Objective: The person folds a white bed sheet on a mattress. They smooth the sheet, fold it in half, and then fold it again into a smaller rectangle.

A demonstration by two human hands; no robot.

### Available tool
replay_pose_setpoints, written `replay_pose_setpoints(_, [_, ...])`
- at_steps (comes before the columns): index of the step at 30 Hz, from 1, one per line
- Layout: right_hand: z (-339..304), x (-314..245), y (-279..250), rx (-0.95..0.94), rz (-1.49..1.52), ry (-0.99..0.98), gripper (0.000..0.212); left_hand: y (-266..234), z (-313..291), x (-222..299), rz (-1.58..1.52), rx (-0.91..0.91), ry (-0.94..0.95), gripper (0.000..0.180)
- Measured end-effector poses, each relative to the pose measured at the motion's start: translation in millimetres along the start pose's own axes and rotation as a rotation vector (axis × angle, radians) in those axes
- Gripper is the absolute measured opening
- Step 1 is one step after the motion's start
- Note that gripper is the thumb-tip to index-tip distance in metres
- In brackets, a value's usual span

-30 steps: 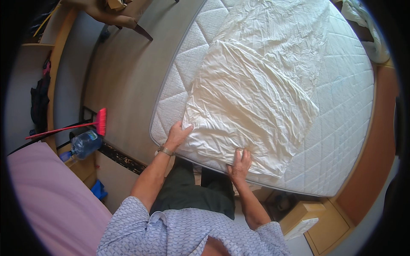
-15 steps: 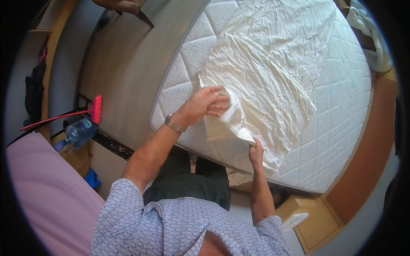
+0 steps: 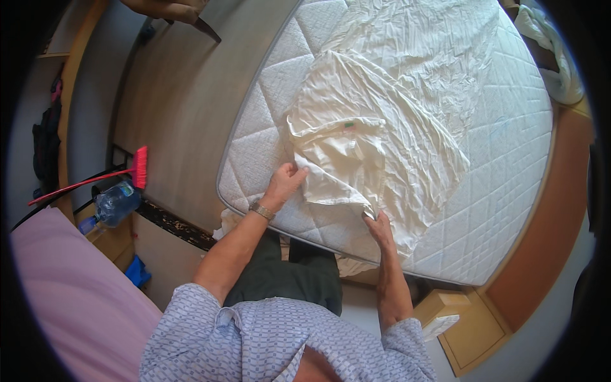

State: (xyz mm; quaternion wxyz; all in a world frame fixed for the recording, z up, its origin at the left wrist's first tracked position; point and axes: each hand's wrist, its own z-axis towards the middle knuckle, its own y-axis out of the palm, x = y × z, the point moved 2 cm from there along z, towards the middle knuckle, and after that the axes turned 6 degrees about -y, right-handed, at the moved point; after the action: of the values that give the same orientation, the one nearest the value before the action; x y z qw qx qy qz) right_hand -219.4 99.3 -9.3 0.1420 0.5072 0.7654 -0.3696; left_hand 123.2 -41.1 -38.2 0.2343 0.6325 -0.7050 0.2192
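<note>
A wrinkled cream cloth, like a sheet or cover, lies spread over the white quilted mattress. Its near end is turned back, and a small green and pink label shows on the folded part. At the left side of this flap, my left hand, with a watch on the wrist, pinches the edge between thumb and fingers. My right hand grips the flap's near right corner, close to the mattress's front edge. Between the two hands the cloth's edge hangs in a shallow curve.
A wooden nightstand stands at the lower right, beside the brown headboard. On the left are a red broom, a large clear water bottle and a pink-covered surface. A chair stands at the far left.
My left hand has come down and left from above the cloth to its left edge, closing on it. The flap now lies more open, showing its label. My right hand keeps the corner.
</note>
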Motion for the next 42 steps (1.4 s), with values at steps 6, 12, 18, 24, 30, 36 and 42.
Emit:
replay_pose_setpoints(6, [-3, -44, -20, 0.144, -0.146, -0.116, 0.056, -2, 1, -8, 0.131, -0.016, 0.027, 0.024])
replay_pose_setpoints(12, [30, -111, -3, 0.517, -0.118, -0.491, 0.042, -19, -20, -16, 0.035, -0.012, -0.007, 0.024])
replay_pose_setpoints(18, [85, -170, 28, 0.497, -0.266, -0.516, 0.025, -15, -21, -16, -0.061, 0.048, 0.045, 0.026])
replay_pose_setpoints(24, [31, -188, 39, 0.267, -0.022, -0.755, 0.011, -15, -10, -27, -0.133, 0.108, 0.012, 0.024])
replay_pose_setpoints(30, [-22, -183, 101, -0.205, -0.129, -0.794, 0.021, -19, 9, -49, -0.195, 0.115, 0.015, 0.022])
replay_pose_setpoints(36, [1, -160, 77, 0.186, -0.026, -0.604, 0.035, -24, 13, -52, -0.236, 0.086, -0.050, 0.024])
replay_pose_setpoints(42, [92, -149, 0, 0.807, -0.352, -0.503, 0.035, -21, 7, -45, -0.255, 0.086, -0.102, 0.025])
